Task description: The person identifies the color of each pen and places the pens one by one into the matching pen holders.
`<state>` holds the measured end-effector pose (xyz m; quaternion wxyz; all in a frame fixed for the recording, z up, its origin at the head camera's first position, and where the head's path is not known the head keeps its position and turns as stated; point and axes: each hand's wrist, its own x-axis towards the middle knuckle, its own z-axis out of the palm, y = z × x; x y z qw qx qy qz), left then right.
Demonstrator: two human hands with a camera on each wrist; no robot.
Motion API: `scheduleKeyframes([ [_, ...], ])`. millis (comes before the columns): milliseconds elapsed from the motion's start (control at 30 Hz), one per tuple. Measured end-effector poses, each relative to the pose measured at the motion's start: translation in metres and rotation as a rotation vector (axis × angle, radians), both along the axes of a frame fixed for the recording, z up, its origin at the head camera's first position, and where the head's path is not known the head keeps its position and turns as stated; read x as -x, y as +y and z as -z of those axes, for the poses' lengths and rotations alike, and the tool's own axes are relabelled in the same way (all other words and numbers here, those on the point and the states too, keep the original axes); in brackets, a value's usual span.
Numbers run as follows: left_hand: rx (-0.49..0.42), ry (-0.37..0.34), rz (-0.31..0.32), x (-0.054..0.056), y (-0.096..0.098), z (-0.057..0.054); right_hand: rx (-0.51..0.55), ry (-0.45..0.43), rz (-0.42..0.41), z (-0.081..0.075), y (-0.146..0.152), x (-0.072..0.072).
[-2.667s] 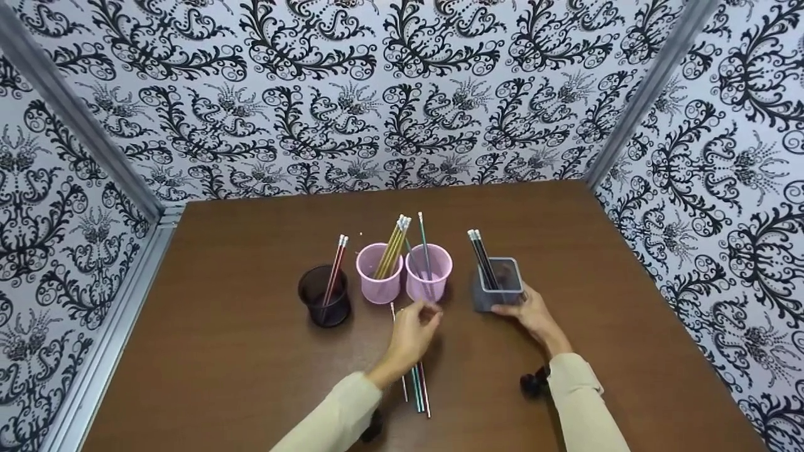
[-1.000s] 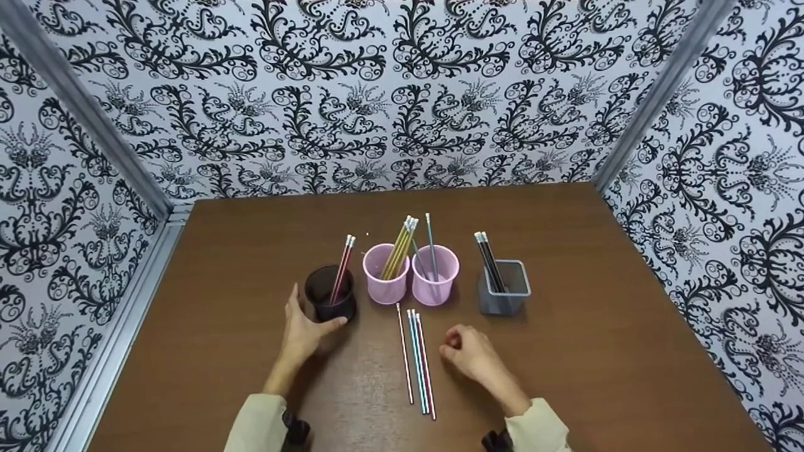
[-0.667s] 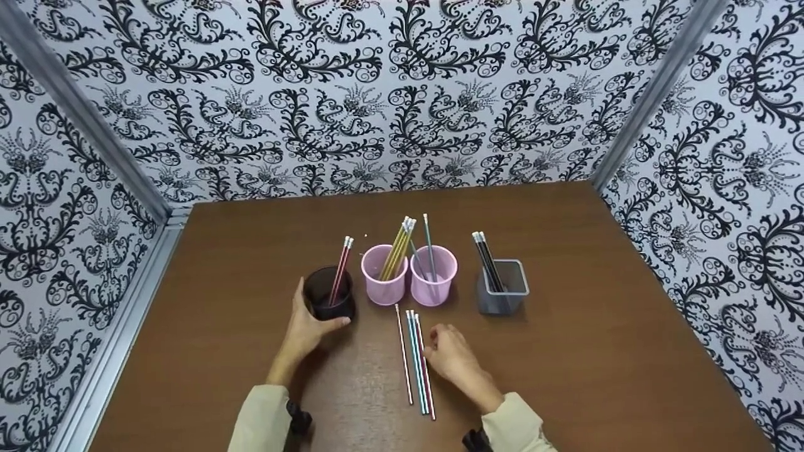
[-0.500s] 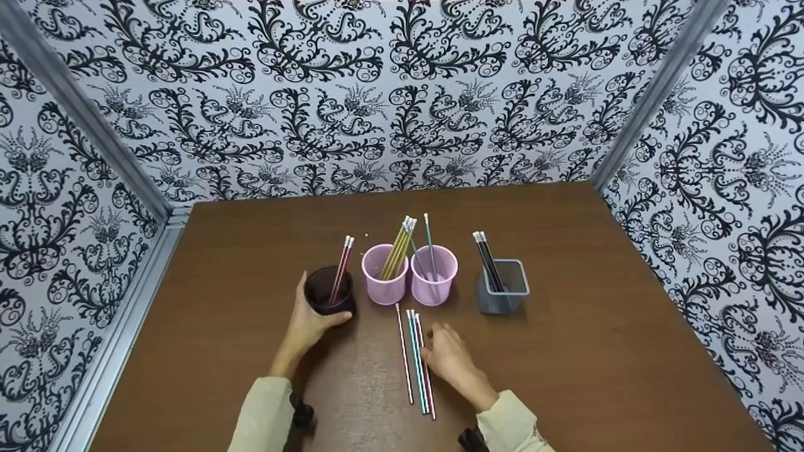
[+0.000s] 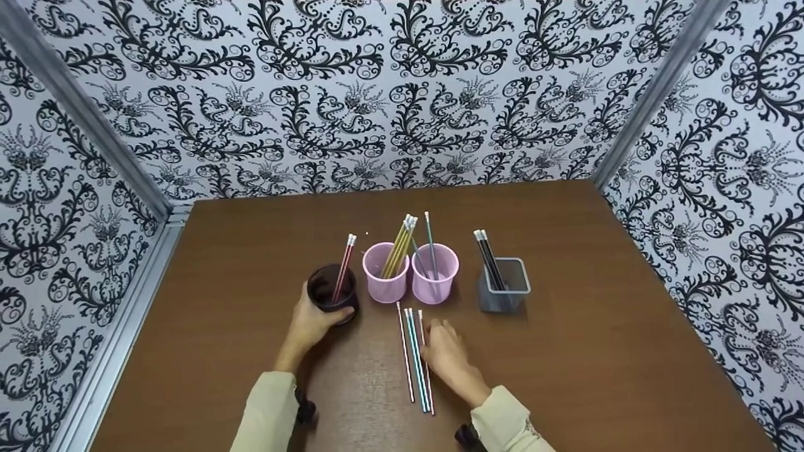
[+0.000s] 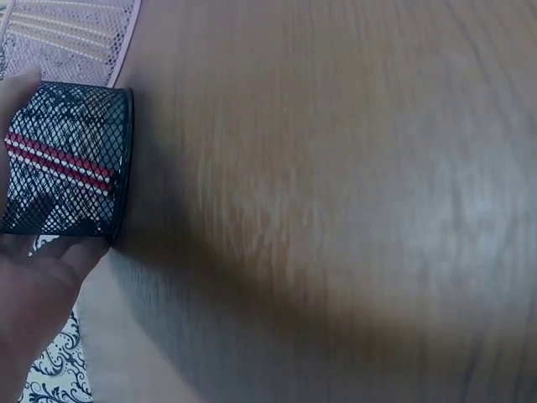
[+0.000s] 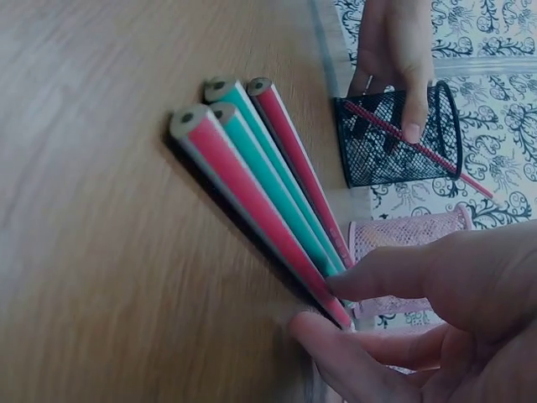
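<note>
My left hand [image 5: 309, 321] grips the round black mesh pencil cup [image 6: 71, 122], thumb across its near side. Two red pencils [image 5: 343, 267] lean inside that cup. In the middle of the table my right hand [image 5: 447, 356] pinches a red pencil [image 7: 243, 185] between thumb and finger, near its eraser end. Two teal pencils [image 7: 281, 185] lie just left of it in the head view. Beyond them lies another red pencil [image 7: 298, 155], set a little apart. Part of the pinched pencil is hidden by the right hand in the head view.
Two pink mesh cups stand side by side at the centre: the left cup [image 5: 385, 290] holds several yellow pencils [image 5: 397, 251], the right cup [image 5: 432, 292] teal ones. To the right stands a square grey cup [image 5: 505, 301] with black pencils [image 5: 488, 257]. Patterned walls enclose the table.
My right hand has left the square grey cup for the loose pencils. My left hand has gone from the pencils to the black cup. The pinched red pencil has shifted slightly right.
</note>
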<state>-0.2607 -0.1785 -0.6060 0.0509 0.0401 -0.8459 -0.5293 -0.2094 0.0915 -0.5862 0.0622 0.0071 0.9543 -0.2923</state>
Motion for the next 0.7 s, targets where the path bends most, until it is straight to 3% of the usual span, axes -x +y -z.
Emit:
scheduleKeyframes([
  [167,-0.008,0.012,0.004,0.001,-0.001,0.002,-0.004,0.047,0.006,-0.001,-0.001,0.001],
  [400,-0.012,0.03,0.023,-0.001,-0.002,0.004,0.09,0.159,-0.008,-0.008,-0.001,-0.003],
  [600,-0.01,0.046,0.012,0.001,-0.002,0.005,0.208,0.339,-0.091,-0.026,-0.008,-0.003],
  [700,-0.007,0.048,0.014,0.001,-0.002,0.006,0.274,0.377,-0.141,-0.035,-0.015,0.002],
])
